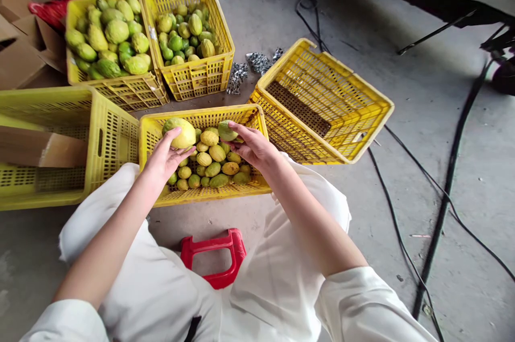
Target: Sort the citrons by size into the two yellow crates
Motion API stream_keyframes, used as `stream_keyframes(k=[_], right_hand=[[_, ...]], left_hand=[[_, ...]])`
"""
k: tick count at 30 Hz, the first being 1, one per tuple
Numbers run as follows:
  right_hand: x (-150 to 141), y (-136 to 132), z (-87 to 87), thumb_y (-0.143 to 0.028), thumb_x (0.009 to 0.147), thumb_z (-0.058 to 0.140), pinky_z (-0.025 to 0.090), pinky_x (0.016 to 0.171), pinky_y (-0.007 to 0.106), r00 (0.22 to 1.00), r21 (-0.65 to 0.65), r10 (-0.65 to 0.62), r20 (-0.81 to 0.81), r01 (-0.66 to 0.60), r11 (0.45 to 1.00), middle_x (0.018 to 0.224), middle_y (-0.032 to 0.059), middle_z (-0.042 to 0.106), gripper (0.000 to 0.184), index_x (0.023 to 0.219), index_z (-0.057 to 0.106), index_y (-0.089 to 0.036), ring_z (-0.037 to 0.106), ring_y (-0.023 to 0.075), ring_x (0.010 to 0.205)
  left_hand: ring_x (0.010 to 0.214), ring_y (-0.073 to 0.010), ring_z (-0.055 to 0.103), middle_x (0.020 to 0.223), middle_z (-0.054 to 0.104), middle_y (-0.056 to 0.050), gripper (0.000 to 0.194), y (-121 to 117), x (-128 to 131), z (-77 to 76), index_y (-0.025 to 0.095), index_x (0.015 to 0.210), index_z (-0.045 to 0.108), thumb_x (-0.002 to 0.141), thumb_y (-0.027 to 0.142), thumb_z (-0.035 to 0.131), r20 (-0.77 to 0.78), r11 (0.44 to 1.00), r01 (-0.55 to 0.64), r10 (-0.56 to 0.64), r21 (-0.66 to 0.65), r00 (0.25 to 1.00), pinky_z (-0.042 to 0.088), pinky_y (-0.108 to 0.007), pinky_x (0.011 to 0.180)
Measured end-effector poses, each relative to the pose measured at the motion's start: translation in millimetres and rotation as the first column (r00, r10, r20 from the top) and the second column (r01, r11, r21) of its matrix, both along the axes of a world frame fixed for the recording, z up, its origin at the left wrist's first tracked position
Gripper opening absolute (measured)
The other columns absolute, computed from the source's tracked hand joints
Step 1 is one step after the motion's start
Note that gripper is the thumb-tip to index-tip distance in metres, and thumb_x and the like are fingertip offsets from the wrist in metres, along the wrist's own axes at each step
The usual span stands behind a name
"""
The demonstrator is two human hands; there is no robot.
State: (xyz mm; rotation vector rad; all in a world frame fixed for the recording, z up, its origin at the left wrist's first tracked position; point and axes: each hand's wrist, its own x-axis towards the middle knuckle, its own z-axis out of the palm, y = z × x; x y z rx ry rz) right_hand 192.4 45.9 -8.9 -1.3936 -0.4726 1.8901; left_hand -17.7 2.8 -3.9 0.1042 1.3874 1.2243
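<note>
I sit over a yellow plastic crate (pixel 209 198) holding several yellow-green fruits (pixel 217 154). My left hand (pixel 164 158) is wrapped around a large yellowish fruit (pixel 182 131) above the crate's left side. My right hand (pixel 251 146) grips a smaller green fruit (pixel 226 130) above the crate's right side. Both hands are closed on their fruit. My knees in white cloth flank the crate.
Two more yellow crates at the back hold large green fruits (pixel 110 41) and smaller ones (pixel 187 33). A tilted yellow crate (pixel 322 100) stands right; another (pixel 52 148) with cardboard stands left. A red stool (pixel 213 259) is under me. Black cables (pixel 442 197) cross the concrete floor.
</note>
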Motion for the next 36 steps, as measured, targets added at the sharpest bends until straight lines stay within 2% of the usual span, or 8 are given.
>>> stream_keyframes(k=[5,9,12,18,21,25,32,36], right_hand=[[1,-1,3.0,-0.028,0.083,0.093,0.043,0.051,0.02,1.0,-0.017,0.011,-0.029,-0.011,1.0,0.093,0.0032,0.08,0.023,0.095,0.073,-0.021,0.077,0.0163,0.079],[2,1,3.5,-0.031,0.078,0.096,0.044,0.053,0.021,0.999,-0.041,-0.001,-0.033,0.0,0.999,0.092,0.0032,0.08,0.032,0.095,0.07,-0.022,0.077,0.0174,0.08],[2,2,2.6,-0.032,0.075,0.097,0.045,0.055,0.022,0.999,-0.039,-0.008,-0.031,0.007,0.999,0.095,0.003,0.08,0.036,0.096,0.069,-0.023,0.077,0.0181,0.081],[3,3,-2.0,-0.034,0.08,0.09,0.044,0.056,0.022,0.999,-0.044,-0.038,-0.001,0.038,0.998,0.085,0.0,0.074,0.029,0.094,0.067,-0.023,0.074,0.0164,0.075],[3,3,-3.4,-0.04,0.08,0.089,0.046,0.056,0.023,0.999,-0.039,-0.044,-0.026,0.043,0.998,0.088,0.0001,0.075,0.03,0.093,0.065,-0.026,0.076,0.0186,0.081],[1,3,-0.6,-0.038,0.087,0.079,0.043,0.054,0.022,0.996,-0.041,-0.079,-0.044,0.078,0.996,0.093,-0.0001,0.077,0.019,0.09,0.064,-0.027,0.076,0.0177,0.088],[-1,0,9.4,-0.028,0.092,0.073,0.045,0.058,0.024,0.994,-0.022,-0.1,-0.041,0.099,0.995,0.085,0.0001,0.074,0.009,0.09,0.065,-0.024,0.071,0.0152,0.076],[-1,-1,11.7,-0.025,0.097,0.069,0.048,0.06,0.023,0.991,-0.045,-0.124,-0.051,0.122,0.991,0.081,-0.0005,0.073,0.006,0.092,0.067,-0.024,0.072,0.0154,0.075]], left_hand=[[0.113,-0.0316,0.076,0.106,0.079,-0.007,0.042,-2,-1,-5.2,0.027,0.098,0.071,0.064,0.032,0.095,-0.077,0.997,0.039,-0.034,0.069,0.996,0.066,-0.046,0.098],[0.102,-0.0288,0.075,0.095,0.077,-0.005,0.049,-1,-5,-11.9,0.026,0.092,0.065,0.057,0.04,0.097,-0.174,0.987,0.12,-0.1,0.107,0.98,0.063,-0.044,0.093],[0.102,-0.0279,0.074,0.096,0.076,-0.005,0.052,0,-7,-15.1,0.027,0.092,0.062,0.058,0.043,0.097,-0.215,0.98,0.15,-0.119,0.133,0.969,0.062,-0.041,0.089],[0.107,-0.0294,0.076,0.106,0.078,-0.006,0.04,0,-4,-7.8,0.029,0.098,0.068,0.068,0.04,0.091,-0.112,0.996,0.034,-0.025,0.083,0.993,0.065,-0.039,0.086],[0.109,-0.0308,0.077,0.109,0.079,-0.007,0.036,-1,0,-0.9,0.029,0.097,0.068,0.069,0.034,0.09,-0.069,0.997,-0.007,0.012,0.078,0.998,0.066,-0.041,0.089],[0.124,-0.0296,0.074,0.116,0.079,-0.007,0.04,-1,4,5.7,0.028,0.095,0.064,0.066,0.026,0.091,-0.088,0.989,-0.008,0.022,0.149,0.996,0.063,-0.037,0.096],[0.138,-0.029,0.066,0.123,0.077,-0.006,0.05,-1,4,9.0,0.026,0.096,0.065,0.059,0.026,0.099,-0.196,0.974,0.046,-0.002,0.22,0.981,0.058,-0.041,0.109],[0.141,-0.0286,0.064,0.125,0.079,-0.003,0.045,-3,3,10.4,0.028,0.1,0.069,0.066,0.027,0.099,-0.204,0.962,0.046,0.01,0.27,0.979,0.059,-0.041,0.109]])
